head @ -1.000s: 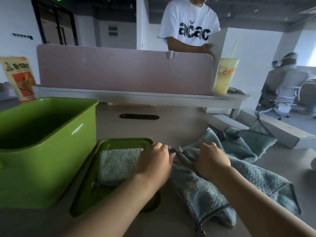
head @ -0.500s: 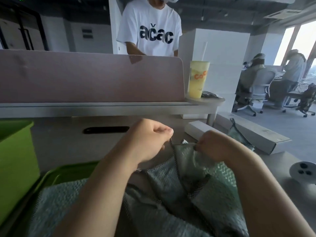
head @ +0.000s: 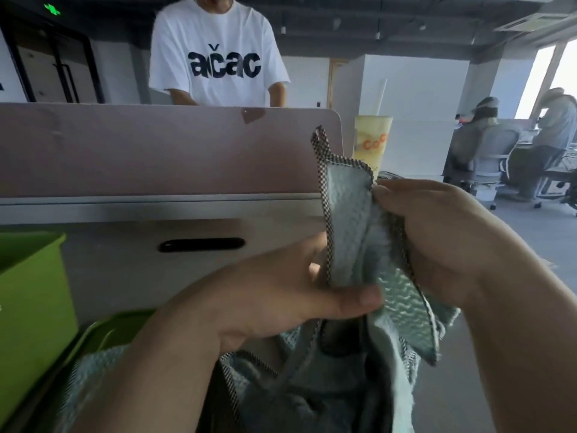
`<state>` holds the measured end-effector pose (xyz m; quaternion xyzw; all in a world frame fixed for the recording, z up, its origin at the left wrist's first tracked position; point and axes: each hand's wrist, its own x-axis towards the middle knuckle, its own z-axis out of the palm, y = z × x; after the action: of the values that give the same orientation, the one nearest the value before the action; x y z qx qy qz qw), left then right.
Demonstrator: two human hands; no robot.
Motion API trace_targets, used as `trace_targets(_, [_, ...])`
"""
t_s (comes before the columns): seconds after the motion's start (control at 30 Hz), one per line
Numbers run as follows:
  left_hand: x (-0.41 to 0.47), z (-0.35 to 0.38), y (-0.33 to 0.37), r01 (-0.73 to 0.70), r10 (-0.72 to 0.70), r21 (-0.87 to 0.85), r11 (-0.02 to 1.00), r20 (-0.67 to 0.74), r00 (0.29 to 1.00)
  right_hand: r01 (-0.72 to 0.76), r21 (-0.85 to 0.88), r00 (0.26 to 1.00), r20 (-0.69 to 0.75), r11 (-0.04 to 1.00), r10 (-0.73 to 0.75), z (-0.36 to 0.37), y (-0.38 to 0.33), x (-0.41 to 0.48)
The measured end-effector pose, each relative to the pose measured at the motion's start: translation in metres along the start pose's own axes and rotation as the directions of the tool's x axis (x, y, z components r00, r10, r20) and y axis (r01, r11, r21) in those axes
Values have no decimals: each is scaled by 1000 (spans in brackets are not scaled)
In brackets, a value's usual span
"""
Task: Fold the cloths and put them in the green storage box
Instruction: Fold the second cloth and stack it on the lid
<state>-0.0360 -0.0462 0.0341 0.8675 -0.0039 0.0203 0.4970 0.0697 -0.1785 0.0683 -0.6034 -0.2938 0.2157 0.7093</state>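
The left hand [head: 281, 295] and the right hand [head: 437, 245] held a pale green cloth [head: 349, 220] upright above the counter [head: 125, 276], its checked hem and hanging loop pointing up. The left thumb was clamped across the cloth's middle with the fingers curled behind it, and the right fingers pinched its right edge just below the top corner. The rest of the cloth hung crumpled below the hands. The green storage box [head: 31, 292] stood open at far left, and beside it another cloth [head: 84, 379] seemed to lie on the green lid [head: 103, 329], though the left arm hid much of it.
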Motion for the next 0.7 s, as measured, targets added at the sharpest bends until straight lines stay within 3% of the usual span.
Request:
trace_targets(0.1, [0, 3, 7, 0, 4, 31, 1000, -127, 992, 41, 90, 997, -66, 995, -35, 6, -2, -2])
trace_targets(0.3, [-1, -11, -5, 92, -57, 82, 992, -358, 932, 75, 100, 990, -126, 992, -62, 1, -8, -4])
trace_targets(0.43, [-7, -19, -3, 147, -109, 36, 988, -512, 852, 9, 149, 997, -78, 989, 3, -6, -10, -3])
trace_targets(0.53, [-11, -28, -4, 116, -127, -59, 992, -628, 768, -27, 94, 1000, 15, 995, 26, -13, -13, -6])
trace_targets(0.63, [-12, -31, -7, 66, -214, -256, 965, -613, 761, -46, -47, 990, 134, 998, 52, -16, -16, -12])
trace_targets(0.7, [-14, -32, -3, 70, -309, -462, 884, -466, 829, -71, -52, 980, 182, 996, 79, -16, -16, -13])
